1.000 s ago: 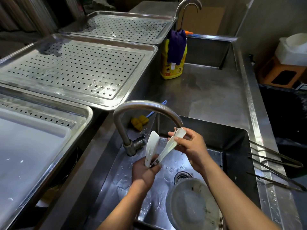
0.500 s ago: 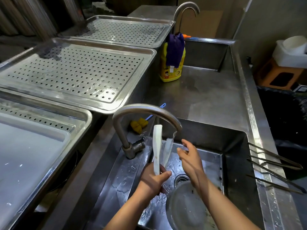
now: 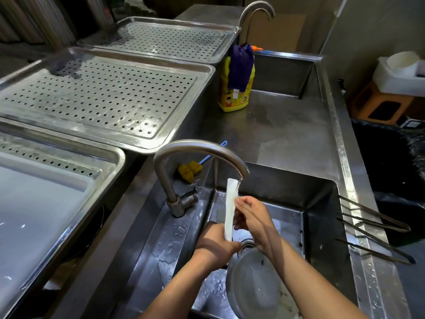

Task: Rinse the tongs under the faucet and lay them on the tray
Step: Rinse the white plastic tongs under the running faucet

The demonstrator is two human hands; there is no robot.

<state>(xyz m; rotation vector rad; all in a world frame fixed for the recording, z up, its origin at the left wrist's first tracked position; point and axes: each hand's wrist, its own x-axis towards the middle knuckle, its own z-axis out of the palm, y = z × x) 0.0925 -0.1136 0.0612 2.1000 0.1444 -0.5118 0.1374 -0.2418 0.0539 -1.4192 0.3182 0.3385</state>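
The tongs (image 3: pixel 230 210) have gone from a spread V to nearly closed. The right hand (image 3: pixel 251 217) has slid from one tip down to the middle of the arms.

Nearest, a round, cloudy bowl (image 3: pixel 253 291) sits in the steel sink (image 3: pixel 322 203) by the drain. Just above it the left hand (image 3: pixel 215 244) curls round the hinge end and holds the tongs upright. The right hand's fingers and thumb pinch across both arms about halfway up. The tongs are flat, pale plastic with squared tips. The tips stand right under the mouth of the curved, brushed-metal faucet (image 3: pixel 197 146), where a thin stream runs onto them.

So the rinsing step is in hand. The next move likely calls for lifting the wet, slippery plastic clear of the spout and carrying it left without knocking the faucet neck.

Behind the faucet lies a yellow brush (image 3: pixel 189 171). Further left is the shiny perforated tray (image 3: pixel 103 93), wet in patches. At the back stands a yellow bottle (image 3: pixel 234 100) with a purple cloth (image 3: pixel 240 65) draped over it.
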